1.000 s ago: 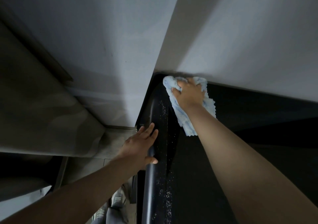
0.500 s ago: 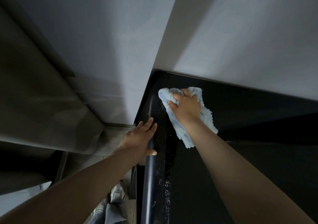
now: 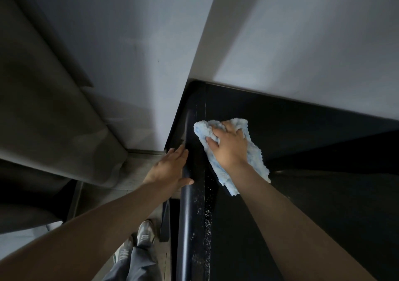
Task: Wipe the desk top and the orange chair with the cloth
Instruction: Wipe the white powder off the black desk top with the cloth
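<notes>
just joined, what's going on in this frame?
A person is wiping the black desk top. The right hand grips a bunched light blue cloth and presses it onto the desk near its left edge, a short way out from the wall corner. The left hand rests flat on the desk's rounded edge. White specks lie along that edge nearer the person. No orange chair is in view.

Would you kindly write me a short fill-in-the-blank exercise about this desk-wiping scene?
1. The right hand grips the fluffy cloth, whose colour is light ____.
2. The left hand rests on the rounded edge of the ____ desk top.
3. The specks scattered along that edge are ____.

Missing words: blue; black; white.
</notes>
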{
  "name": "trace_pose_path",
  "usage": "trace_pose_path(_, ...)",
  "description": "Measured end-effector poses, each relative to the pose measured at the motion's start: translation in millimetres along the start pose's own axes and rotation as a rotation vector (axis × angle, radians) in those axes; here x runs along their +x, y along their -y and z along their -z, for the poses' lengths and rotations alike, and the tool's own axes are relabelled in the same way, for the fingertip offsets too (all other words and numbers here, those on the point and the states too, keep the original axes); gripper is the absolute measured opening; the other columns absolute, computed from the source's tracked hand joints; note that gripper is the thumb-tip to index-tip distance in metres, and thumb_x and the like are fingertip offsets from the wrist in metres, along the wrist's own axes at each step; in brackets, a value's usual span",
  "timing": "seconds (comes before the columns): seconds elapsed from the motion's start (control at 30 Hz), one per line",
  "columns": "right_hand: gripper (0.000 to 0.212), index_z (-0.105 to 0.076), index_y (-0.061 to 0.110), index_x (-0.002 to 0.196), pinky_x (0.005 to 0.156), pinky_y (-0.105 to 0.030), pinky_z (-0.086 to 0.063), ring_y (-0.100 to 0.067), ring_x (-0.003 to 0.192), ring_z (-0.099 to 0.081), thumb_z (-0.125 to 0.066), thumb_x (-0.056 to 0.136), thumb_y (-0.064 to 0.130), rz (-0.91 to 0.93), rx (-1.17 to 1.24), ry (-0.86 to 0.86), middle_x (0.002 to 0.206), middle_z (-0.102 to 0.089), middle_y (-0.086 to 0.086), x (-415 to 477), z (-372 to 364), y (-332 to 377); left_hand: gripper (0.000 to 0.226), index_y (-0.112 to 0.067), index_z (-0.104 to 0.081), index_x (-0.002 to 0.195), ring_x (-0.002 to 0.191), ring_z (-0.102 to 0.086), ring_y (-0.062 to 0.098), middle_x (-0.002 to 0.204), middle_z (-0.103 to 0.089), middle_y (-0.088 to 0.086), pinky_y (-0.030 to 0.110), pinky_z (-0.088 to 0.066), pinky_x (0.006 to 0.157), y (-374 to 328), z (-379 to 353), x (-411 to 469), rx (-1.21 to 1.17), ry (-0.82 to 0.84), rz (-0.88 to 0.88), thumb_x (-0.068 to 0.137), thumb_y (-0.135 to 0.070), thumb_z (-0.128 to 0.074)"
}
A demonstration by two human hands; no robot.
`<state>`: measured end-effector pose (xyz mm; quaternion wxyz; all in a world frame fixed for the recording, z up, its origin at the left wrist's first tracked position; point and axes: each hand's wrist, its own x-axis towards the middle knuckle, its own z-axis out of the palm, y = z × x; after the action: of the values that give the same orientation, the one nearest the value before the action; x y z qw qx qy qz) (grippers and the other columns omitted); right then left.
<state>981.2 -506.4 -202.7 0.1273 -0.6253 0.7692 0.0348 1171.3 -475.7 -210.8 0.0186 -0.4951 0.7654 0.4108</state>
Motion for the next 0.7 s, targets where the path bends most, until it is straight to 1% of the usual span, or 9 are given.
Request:
trace_pose_path(0.1, 0.042, -0.054, 0.033, 0.131, 0.097, -0.051, -0.04, -0.035, 0.118, -0.042, -0.049, 0.093, 0.049, 0.013, 0.006, -0.022, 0.145, -0.037, 0.004, -12, -3, -1, 0.088, -0.02, -0.009, 0.154, 0.148, -0.003, 0.016, 0.161, -0.001, -0.005, 0.033, -0.015, 0.12, 6, -5, -12, -0.004, 0.022, -0.021, 0.088, -0.043, -0.063)
trace_pose_path(0.2, 0.04, -0.058, 0.031, 0.128, 0.095, -0.048, -0.042, -0.035, 0.115, -0.044, -0.052, 0.092, 0.048, 0.015, 0.02, -0.043, 0.144, -0.04, 0.005, -24, -6, -1, 0.09, -0.024, -0.01, 0.153, 0.148, -0.004, 0.014, 0.161, -0.003, -0.006, 0.03, -0.014, 0.12, 14, -15, -23, -0.034, 0.052, -0.084, 0.085, -0.043, -0.066)
trace_pose_path(0.37, 0.041, -0.059, 0.028, 0.128, 0.092, -0.046, -0.044, -0.036, 0.112, -0.046, -0.055, 0.091, 0.046, 0.023, 0.007, -0.062, 0.143, -0.042, 0.003, -47, -12, -2, 0.107, -0.028, -0.006, 0.153, 0.147, -0.002, 0.008, 0.159, 0.005, -0.013, 0.022, -0.01, 0.118, 22, -34, -36, -0.064, 0.093, -0.12, 0.074, -0.047, -0.076)
trace_pose_path(0.5, 0.037, -0.065, 0.023, 0.12, 0.086, -0.047, -0.046, -0.039, 0.105, -0.051, -0.061, 0.088, 0.041, 0.041, 0.029, -0.116, 0.137, -0.049, 0.0, -69, -19, -6, 0.114, -0.029, -0.004, 0.153, 0.146, -0.001, 0.007, 0.159, 0.009, -0.015, 0.029, -0.014, 0.12, 18, -35, -40, -0.069, 0.101, -0.105, 0.07, -0.043, -0.08)
trace_pose_path(0.7, 0.035, -0.066, 0.021, 0.118, 0.086, -0.046, -0.046, -0.038, 0.105, -0.052, -0.06, 0.089, 0.04, 0.048, 0.001, -0.113, 0.138, -0.048, 0.0, -100, -30, -11, 0.114, -0.029, -0.005, 0.153, 0.147, -0.003, 0.011, 0.159, 0.007, -0.015, 0.035, -0.019, 0.119, 19, -35, -41, -0.029, 0.077, -0.11, 0.068, -0.046, -0.079)
